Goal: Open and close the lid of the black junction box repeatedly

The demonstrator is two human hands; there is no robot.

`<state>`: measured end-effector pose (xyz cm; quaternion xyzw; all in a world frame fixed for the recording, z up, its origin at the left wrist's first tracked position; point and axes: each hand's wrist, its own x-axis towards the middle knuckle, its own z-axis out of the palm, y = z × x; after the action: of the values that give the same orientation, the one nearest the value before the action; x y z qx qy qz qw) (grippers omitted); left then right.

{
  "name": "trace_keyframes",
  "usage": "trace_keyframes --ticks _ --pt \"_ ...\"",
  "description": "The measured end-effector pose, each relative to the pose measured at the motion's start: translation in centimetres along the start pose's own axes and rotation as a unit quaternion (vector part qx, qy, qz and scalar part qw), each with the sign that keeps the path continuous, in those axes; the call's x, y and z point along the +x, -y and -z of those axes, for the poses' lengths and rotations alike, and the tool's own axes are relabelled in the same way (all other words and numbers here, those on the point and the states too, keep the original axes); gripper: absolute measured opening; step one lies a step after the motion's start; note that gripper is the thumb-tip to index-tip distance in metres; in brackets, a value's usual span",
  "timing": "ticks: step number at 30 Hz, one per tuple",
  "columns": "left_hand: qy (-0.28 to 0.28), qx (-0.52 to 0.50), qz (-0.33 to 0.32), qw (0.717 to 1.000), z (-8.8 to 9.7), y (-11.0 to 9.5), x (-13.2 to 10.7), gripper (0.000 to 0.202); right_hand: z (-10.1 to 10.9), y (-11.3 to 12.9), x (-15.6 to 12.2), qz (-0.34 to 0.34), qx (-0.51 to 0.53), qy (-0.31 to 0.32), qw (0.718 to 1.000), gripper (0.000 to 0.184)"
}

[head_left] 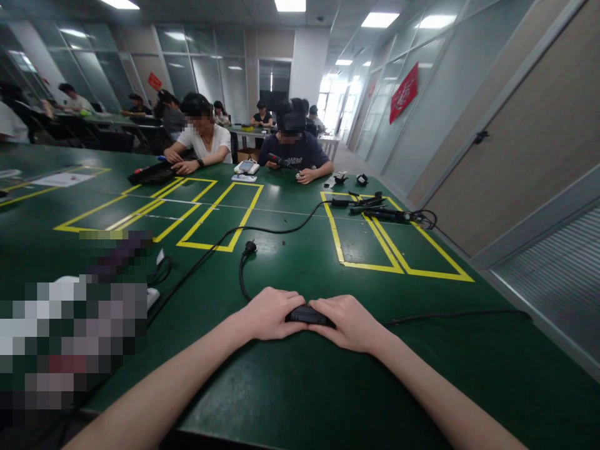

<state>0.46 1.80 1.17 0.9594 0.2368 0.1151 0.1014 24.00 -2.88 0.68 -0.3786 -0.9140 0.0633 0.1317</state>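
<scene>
A black power adapter (310, 315) lies level just above or on the green table, close in front of me. My left hand (273, 314) grips its left end, with the thumb below and the fingers on top. My right hand (347, 322) holds the right end in the same way, and the two sets of fingertips almost meet. From beside the left hand a short cord runs up to a black mains plug (250, 247). A thin black cable (459, 314) leads away to the right from my right hand. The palms hide both ends of the adapter.
Yellow tape outlines (372, 269) mark the green table (290, 387). A long black cord (220, 237) crosses it to a pile of black cables (375, 209). Two people (293, 147) work across the table, one with a black tray (152, 172). A blurred-out area covers the left.
</scene>
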Motion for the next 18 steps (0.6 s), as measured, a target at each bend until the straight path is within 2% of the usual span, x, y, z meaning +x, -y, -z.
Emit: trace_keyframes --ticks 3,11,15,18 --pt "-0.015 -0.001 -0.008 1.0 0.1 0.11 -0.13 0.027 0.0 0.0 -0.05 -0.001 -0.006 -0.015 1.0 0.022" --pt "-0.017 0.016 -0.026 0.999 -0.34 0.53 -0.3 0.024 -0.56 0.0 0.19 0.014 -0.036 -0.004 0.999 0.021" --pt "-0.04 0.011 -0.029 0.999 -0.37 0.56 -0.22 0.024 -0.67 -0.13 0.2 -0.003 -0.032 -0.01 0.999 0.019" --pt "-0.038 0.001 -0.039 0.999 -0.33 0.46 -0.19 0.021 -0.54 -0.23 0.21 -0.008 -0.026 -0.022 0.999 0.022"
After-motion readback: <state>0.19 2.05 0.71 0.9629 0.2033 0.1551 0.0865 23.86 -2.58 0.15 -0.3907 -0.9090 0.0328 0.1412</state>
